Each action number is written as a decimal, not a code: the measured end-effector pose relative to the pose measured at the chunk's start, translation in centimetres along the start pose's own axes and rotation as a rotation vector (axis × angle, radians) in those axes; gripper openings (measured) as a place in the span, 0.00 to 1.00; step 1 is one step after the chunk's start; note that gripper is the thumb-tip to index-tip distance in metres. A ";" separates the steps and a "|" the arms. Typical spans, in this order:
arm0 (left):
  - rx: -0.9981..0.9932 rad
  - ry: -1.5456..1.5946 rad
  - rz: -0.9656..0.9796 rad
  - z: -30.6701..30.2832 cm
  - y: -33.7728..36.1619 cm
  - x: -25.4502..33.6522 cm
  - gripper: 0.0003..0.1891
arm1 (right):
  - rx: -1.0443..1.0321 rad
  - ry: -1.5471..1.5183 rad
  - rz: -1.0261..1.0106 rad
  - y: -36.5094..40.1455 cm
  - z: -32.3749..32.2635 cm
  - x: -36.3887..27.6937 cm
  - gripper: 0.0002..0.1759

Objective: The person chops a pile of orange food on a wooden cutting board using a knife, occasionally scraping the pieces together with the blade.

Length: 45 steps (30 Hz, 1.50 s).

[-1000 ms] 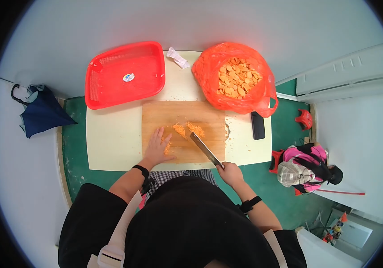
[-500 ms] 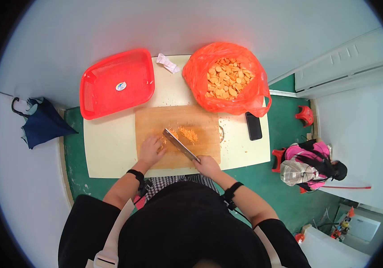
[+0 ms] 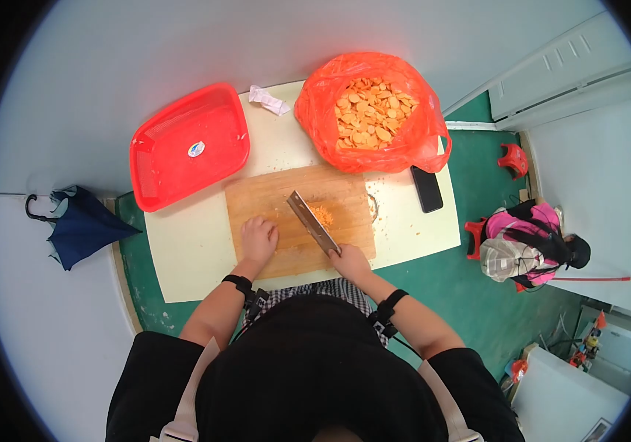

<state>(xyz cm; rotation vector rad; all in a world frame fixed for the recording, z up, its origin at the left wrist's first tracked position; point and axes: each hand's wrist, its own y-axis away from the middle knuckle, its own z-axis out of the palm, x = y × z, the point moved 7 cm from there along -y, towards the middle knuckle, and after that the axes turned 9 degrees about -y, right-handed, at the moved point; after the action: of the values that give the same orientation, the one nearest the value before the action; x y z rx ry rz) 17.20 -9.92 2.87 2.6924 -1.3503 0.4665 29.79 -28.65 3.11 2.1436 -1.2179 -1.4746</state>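
My right hand [image 3: 349, 262] is wrapped round the handle of a cleaver [image 3: 311, 219], whose blade slants up and left across the wooden cutting board [image 3: 256, 195]. Small carrot bits stick to the blade. A little heap of finely chopped carrot [image 3: 322, 214] lies just right of the blade, partly hidden by it. On the left part of the board rests my left hand [image 3: 258, 241], its fingers curled in, apart from the cleaver; I see nothing in it.
A red plastic basket [image 3: 183, 191] stands at the table's back left. Beside a crumpled paper [image 3: 269, 101] sits a red plastic bag [image 3: 319, 125] of carrot slices [image 3: 374, 110]. A phone [image 3: 426, 189] lies right. An umbrella [image 3: 87, 227] leans left; a person [image 3: 521, 247] sits right.
The cleaver has moved right, now in front of the chopped carrot. My left hand has drawn away from the blade, with its fingers curled. The whole view has turned slightly.
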 end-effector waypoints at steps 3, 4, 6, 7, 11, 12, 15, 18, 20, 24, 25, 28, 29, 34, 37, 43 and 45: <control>0.037 0.122 -0.028 -0.8 -0.5 -0.4 0.09 | 0.010 0.064 0.025 0.9 -0.8 0.1 0.18; 0.065 0.129 -0.088 -0.9 -0.6 -1.0 0.13 | 0.030 0.061 0.041 1.2 -1.1 0.1 0.18; 0.100 0.139 -0.151 -1.1 -1.0 -1.6 0.17 | 0.052 0.063 0.053 1.3 -1.8 0.2 0.18; -0.001 0.081 -0.148 -0.6 -1.2 -1.7 0.20 | 0.056 0.082 0.043 1.2 -2.0 0.3 0.18; -0.097 -0.122 0.000 0.4 -0.7 0.0 0.25 | 0.022 0.089 0.056 1.1 -2.3 0.4 0.17; -0.099 -0.122 -0.003 0.3 -0.4 0.2 0.25 | 0.018 0.091 0.057 1.0 -2.2 0.5 0.17; -0.248 -0.016 0.146 0.7 1.2 1.6 0.27 | 0.037 0.090 0.005 0.9 -2.1 0.5 0.18; -0.370 -0.040 0.276 0.2 2.6 2.2 0.30 | 0.026 0.085 0.034 0.6 -2.1 0.6 0.18; -0.265 0.016 0.079 -1.9 2.9 1.3 0.38 | 0.013 0.097 0.050 0.3 -2.1 1.1 0.18; -0.108 -0.131 -0.185 -1.1 6.1 -2.3 0.44 | 0.003 0.098 0.026 0.1 -2.4 1.2 0.18; -0.105 -0.122 -0.191 -0.5 6.8 -2.6 0.46 | -0.014 0.086 0.038 0.2 -2.6 1.0 0.18; -0.053 -0.068 -0.168 0.5 6.3 -2.7 0.48 | -0.028 0.081 0.055 0.1 -2.8 0.7 0.18; -0.008 -0.023 -0.145 0.7 6.0 -2.3 0.47 | -0.032 0.089 0.062 0.2 -2.8 0.9 0.18; 0.036 0.073 -0.017 1.2 2.0 0.9 0.40 | -0.052 0.126 0.055 0.1 -2.9 0.6 0.18; 0.019 0.128 0.087 1.8 0.3 3.0 0.30 | -0.048 0.120 0.052 0.0 -2.9 0.6 0.18; -0.034 0.193 0.228 3.8 0.8 4.6 0.20 | -0.069 0.127 0.074 0.6 -2.8 0.9 0.18; -0.087 0.246 0.212 3.3 1.4 4.7 0.20 | -0.067 0.126 0.061 0.7 -2.5 0.9 0.17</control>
<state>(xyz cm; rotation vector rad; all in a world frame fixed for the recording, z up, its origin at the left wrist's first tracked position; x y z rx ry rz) 19.45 -15.07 1.12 2.3421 -1.5468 0.7128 31.78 -30.33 4.08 2.1014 -1.1626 -1.3150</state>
